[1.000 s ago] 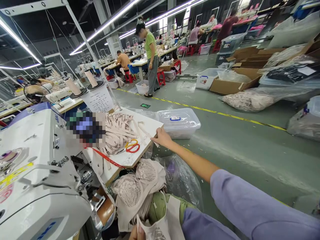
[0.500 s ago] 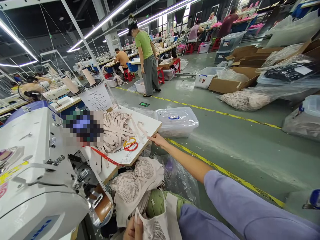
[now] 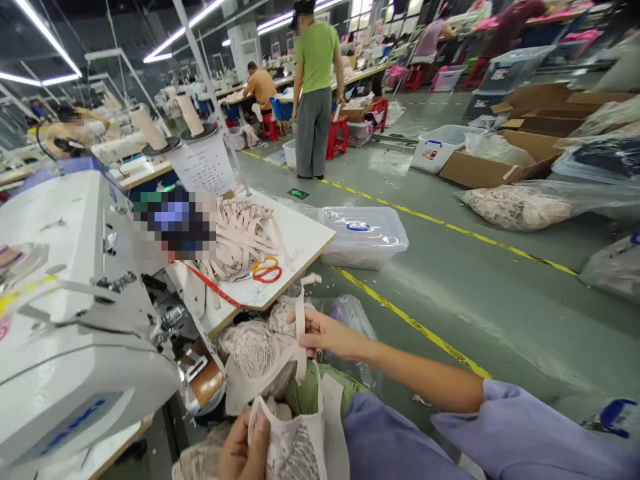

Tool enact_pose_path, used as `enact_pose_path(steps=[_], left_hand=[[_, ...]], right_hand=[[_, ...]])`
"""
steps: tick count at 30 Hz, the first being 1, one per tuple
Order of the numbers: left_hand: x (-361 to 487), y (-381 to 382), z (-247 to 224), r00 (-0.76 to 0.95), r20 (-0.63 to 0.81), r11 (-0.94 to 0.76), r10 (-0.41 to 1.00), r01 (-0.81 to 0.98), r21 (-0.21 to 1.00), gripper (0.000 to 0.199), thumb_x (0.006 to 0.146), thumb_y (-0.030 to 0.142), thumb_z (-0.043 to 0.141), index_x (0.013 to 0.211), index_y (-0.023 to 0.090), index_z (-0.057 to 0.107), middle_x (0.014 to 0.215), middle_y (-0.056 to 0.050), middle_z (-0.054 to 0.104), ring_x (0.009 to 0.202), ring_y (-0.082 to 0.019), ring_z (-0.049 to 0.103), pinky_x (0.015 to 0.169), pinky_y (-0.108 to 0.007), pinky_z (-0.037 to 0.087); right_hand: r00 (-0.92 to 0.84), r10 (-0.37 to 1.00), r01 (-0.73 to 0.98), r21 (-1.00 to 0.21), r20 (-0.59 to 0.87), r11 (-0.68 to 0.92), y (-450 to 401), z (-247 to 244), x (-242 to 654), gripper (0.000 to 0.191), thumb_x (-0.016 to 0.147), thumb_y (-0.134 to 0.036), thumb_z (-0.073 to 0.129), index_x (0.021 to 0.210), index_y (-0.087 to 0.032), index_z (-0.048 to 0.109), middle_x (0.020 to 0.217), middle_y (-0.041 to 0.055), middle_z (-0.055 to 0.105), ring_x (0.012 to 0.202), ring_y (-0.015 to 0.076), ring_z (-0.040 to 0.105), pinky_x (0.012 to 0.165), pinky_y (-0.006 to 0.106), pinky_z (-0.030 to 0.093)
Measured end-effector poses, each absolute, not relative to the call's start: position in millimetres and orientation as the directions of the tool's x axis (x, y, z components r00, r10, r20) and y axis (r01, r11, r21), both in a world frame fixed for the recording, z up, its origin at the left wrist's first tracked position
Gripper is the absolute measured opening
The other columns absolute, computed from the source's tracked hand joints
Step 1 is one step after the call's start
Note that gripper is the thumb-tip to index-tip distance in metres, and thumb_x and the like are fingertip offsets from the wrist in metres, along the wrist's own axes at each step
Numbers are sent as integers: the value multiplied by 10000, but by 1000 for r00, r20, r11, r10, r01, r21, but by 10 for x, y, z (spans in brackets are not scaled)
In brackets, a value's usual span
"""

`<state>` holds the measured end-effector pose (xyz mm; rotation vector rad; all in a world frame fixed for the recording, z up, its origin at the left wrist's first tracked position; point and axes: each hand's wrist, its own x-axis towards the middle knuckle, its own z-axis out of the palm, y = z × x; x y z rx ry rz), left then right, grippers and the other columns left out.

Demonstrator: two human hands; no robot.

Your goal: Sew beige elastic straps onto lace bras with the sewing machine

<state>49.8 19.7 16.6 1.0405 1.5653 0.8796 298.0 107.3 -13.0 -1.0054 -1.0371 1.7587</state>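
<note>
My left hand (image 3: 246,445), low in the view, pinches the edge of a beige lace bra (image 3: 297,443) over my lap. Above it and to the right, my right hand (image 3: 325,331) holds a short beige strap (image 3: 301,327) between thumb and fingers, its upper end curling over. Another lace bra (image 3: 253,350) lies beside the table edge, left of my right hand. On the white table (image 3: 305,230) sits a pile of beige straps (image 3: 240,233), with red and orange scissors (image 3: 267,269) at its front and one loose strap (image 3: 283,240) to its right.
A white sewing machine (image 3: 75,320) fills the left side, its head beside my left hand. Thread cones (image 3: 190,115) stand behind the table. A lidded clear bin (image 3: 365,237) is on the floor beyond the table's right edge. A person in green (image 3: 317,87) stands farther back.
My right hand has moved from the table's right edge down toward my lap, bringing a strap with it. My left hand still holds the bra and sits slightly farther left.
</note>
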Motion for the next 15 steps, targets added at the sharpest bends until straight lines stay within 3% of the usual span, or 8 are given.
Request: enact_pose_path(steps=[3,6,10,13,15], left_hand=[[419,190,315,-60,-227,233,972,383,894,413,804,576,656,790,168,721,694,-21,676,687,-190,609,655,-242,479],[305,201,363,-71,-193,204,979,480,853,350,862,495,605,800,165,704,686,-6,655,665,-158,574,636,-226,445],[226,166,309,-83,-207,220,975,508,833,295,893,422,572,824,164,698,678,9,641,635,-130,543,609,-210,412],[233,126,263,-76,-164,179,983,554,813,266,901,388,564,840,168,700,685,9,641,628,-122,540,606,-209,401],[234,111,238,-67,-133,146,989,589,795,257,905,373,556,831,169,694,653,14,620,602,-116,524,587,-210,384]], right_hand=[[-419,886,-274,-903,-198,-331,766,-82,2718,479,770,-546,748,1044,-169,642,690,-35,605,530,85,560,535,227,445],[-382,874,-316,-846,-300,-429,707,-75,2580,412,726,-540,789,823,-147,712,673,-3,638,571,88,555,578,225,459],[-567,755,-255,-802,-329,-541,784,8,2423,359,722,-492,808,867,-167,759,932,59,709,820,148,635,806,293,505],[-679,695,-116,-900,-237,-421,798,132,2278,306,820,-459,731,951,-184,764,1134,70,667,1019,181,622,926,322,470],[-720,676,-57,-958,-154,-280,797,188,2179,299,888,-447,657,1001,-190,760,1110,63,658,1042,188,615,936,324,463]])
